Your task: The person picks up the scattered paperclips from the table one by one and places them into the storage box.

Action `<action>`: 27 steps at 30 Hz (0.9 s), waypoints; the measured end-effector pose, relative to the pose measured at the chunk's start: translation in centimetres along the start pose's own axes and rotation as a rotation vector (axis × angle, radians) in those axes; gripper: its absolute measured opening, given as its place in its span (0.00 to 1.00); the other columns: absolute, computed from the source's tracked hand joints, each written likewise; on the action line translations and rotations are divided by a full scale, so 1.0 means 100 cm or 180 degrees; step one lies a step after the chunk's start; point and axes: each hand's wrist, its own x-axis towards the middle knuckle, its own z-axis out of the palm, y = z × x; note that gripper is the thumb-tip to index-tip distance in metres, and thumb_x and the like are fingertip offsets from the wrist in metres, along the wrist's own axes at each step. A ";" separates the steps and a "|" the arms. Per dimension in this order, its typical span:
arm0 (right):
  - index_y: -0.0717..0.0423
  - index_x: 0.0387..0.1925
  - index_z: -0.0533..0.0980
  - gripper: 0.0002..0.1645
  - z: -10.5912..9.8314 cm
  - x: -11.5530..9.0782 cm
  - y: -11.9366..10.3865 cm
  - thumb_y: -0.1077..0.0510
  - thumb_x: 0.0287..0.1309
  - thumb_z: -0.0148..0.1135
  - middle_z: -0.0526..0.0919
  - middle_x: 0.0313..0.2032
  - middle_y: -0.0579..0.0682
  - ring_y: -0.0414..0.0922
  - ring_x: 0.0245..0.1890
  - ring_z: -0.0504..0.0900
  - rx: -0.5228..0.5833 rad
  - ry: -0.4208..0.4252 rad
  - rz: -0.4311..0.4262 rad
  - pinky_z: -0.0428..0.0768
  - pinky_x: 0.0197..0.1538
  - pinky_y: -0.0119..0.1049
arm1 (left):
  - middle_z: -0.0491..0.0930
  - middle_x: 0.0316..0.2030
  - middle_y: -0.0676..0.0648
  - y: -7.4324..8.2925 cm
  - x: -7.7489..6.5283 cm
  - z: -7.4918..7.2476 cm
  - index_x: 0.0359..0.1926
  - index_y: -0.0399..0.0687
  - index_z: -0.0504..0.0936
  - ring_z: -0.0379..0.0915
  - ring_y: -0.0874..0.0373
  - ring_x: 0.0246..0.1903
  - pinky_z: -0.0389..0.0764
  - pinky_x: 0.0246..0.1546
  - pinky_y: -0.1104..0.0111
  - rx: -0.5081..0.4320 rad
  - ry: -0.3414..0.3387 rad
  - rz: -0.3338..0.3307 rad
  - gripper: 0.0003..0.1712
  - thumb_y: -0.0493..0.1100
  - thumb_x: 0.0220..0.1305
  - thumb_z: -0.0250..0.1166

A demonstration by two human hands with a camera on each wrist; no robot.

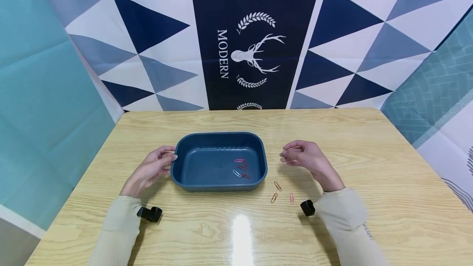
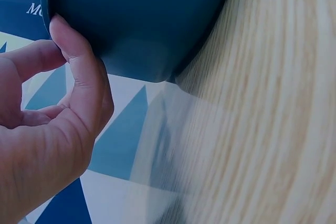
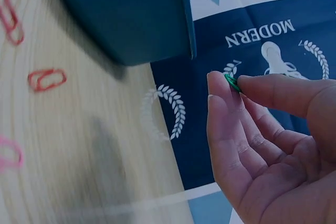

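Right grip point(image 1: 306, 157) pinches a green clip point(image 3: 232, 83), left grip point(image 1: 153, 168) a bin point(image 1: 218, 188); wooden table point(image 1: 201, 233), patterned backdrop point(image 1: 155, 24) behind.

My bin point(image 1: 219, 188): plain dark blue; inside, toward four o'clock, pink, red and white paperclips point(image 1: 239, 160). In my right hand point(image 1: 306, 157): a green object point(image 3: 232, 83). My sleeves point(image 1: 343, 214): cream. Tabletop point(image 1: 196, 233): yellowish wood grain. Backdrop point(image 1: 148, 24), twelve o'clock: navy, grey-blue and white triangles.

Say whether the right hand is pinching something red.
No, the right hand pinches a small green object in the right wrist view.
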 end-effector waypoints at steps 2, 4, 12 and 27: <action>0.77 0.51 0.68 0.18 0.003 0.001 -0.003 0.67 0.65 0.54 0.83 0.39 0.57 0.42 0.35 0.84 0.0005 0.0009 -0.0006 0.82 0.45 0.40 | 0.72 0.37 0.48 0.001 0.000 0.000 0.64 0.28 0.57 0.73 0.64 0.28 0.78 0.26 0.74 0.0003 -0.0003 -0.0001 0.24 0.35 0.73 0.51; 0.77 0.51 0.68 0.18 0.006 0.001 -0.005 0.66 0.65 0.55 0.83 0.39 0.57 0.42 0.35 0.84 0.0013 0.0002 -0.0006 0.82 0.46 0.40 | 0.72 0.37 0.47 0.001 0.000 0.000 0.65 0.28 0.57 0.73 0.64 0.28 0.78 0.26 0.74 0.0014 -0.0003 0.0006 0.24 0.34 0.73 0.51; 0.76 0.50 0.69 0.16 0.015 0.004 -0.014 0.67 0.64 0.56 0.84 0.39 0.58 0.42 0.34 0.85 0.0039 0.0014 -0.0067 0.83 0.43 0.37 | 0.72 0.39 0.47 0.004 0.001 0.001 0.65 0.29 0.57 0.72 0.64 0.28 0.79 0.27 0.74 0.0035 0.0003 0.0000 0.24 0.34 0.73 0.51; 0.75 0.50 0.72 0.16 0.064 0.012 -0.037 0.66 0.64 0.59 0.84 0.39 0.61 0.44 0.33 0.85 0.0248 -0.0227 -0.0201 0.83 0.43 0.39 | 0.72 0.38 0.46 0.002 -0.001 0.000 0.65 0.28 0.57 0.73 0.63 0.29 0.79 0.27 0.73 0.0037 0.0019 -0.0002 0.24 0.34 0.73 0.50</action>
